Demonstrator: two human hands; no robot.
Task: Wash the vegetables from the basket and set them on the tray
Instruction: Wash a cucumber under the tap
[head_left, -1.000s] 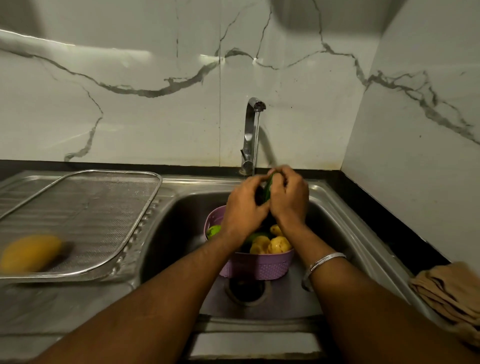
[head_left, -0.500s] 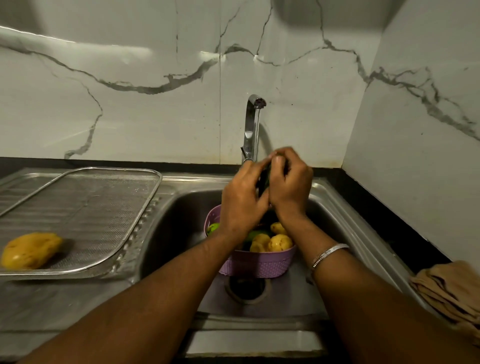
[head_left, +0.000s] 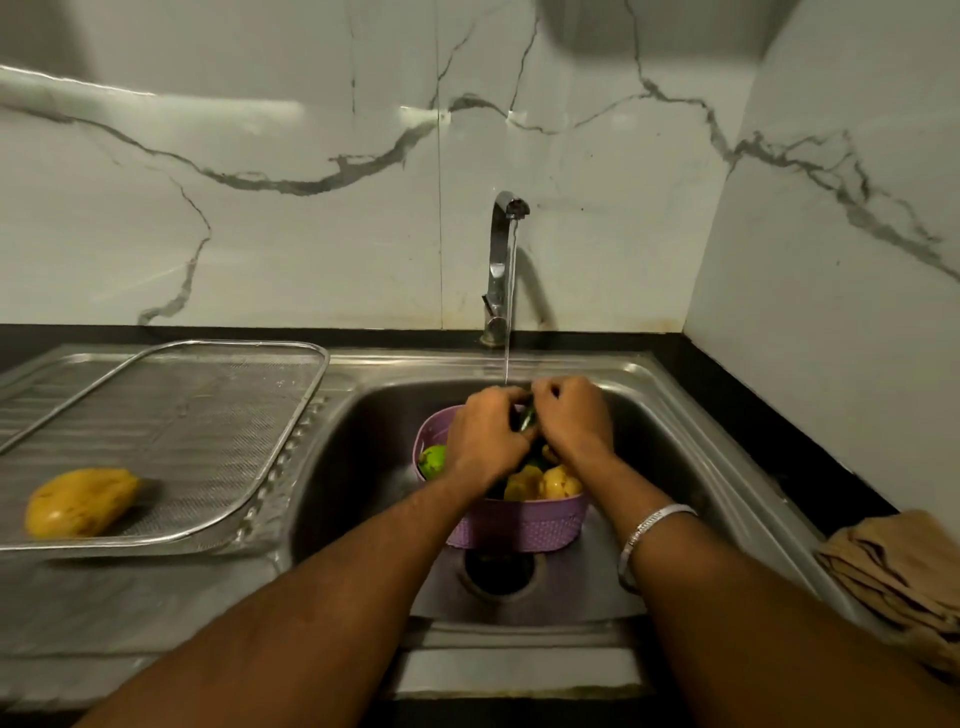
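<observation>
A lilac plastic basket (head_left: 519, 527) stands in the steel sink (head_left: 363, 467), holding yellow vegetables (head_left: 545, 480) and a green one (head_left: 434, 461). Above the basket my left hand (head_left: 485, 434) and my right hand (head_left: 571, 418) both grip a dark green vegetable (head_left: 527, 418), mostly hidden between the fingers. A thin stream of water from the tap (head_left: 501, 265) falls onto it. On the left, a wire mesh tray (head_left: 218, 415) lies on the drainboard with one yellow vegetable (head_left: 80, 501) at its near left corner.
A folded brown cloth (head_left: 898, 577) lies on the black counter at the right. The sink drain (head_left: 498, 571) sits just in front of the basket. Marble walls close the back and right side.
Both hands have come down from beside the tap spout to just above the basket, still around the green vegetable. Water now runs from the tap.
</observation>
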